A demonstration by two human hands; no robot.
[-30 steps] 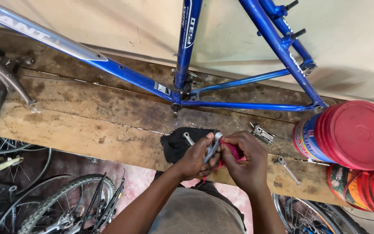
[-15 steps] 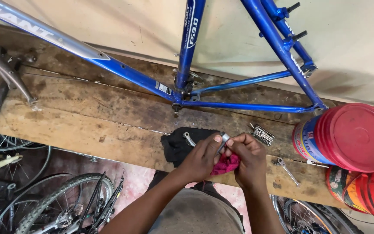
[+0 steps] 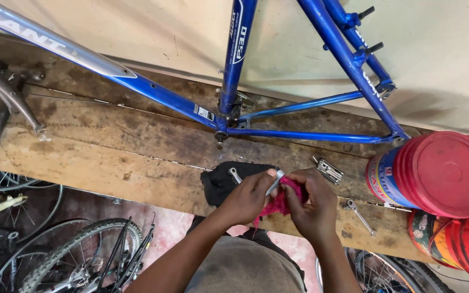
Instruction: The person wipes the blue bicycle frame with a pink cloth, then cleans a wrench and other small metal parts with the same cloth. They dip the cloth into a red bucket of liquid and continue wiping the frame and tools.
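We saw left hand (image 3: 248, 195) gripping metal rod (image 3: 274, 183), tilted toward the blue bike frame (image 3: 229, 103), right hand (image 3: 313, 203) clutching pink rag (image 3: 283, 202) just below it.

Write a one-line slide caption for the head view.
Left hand and right hand wipe a small metal part with a pink rag over a wooden bench.

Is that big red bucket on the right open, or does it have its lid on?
Lid on: the red bucket shows a flat red lid covering its whole top, with no contents visible.
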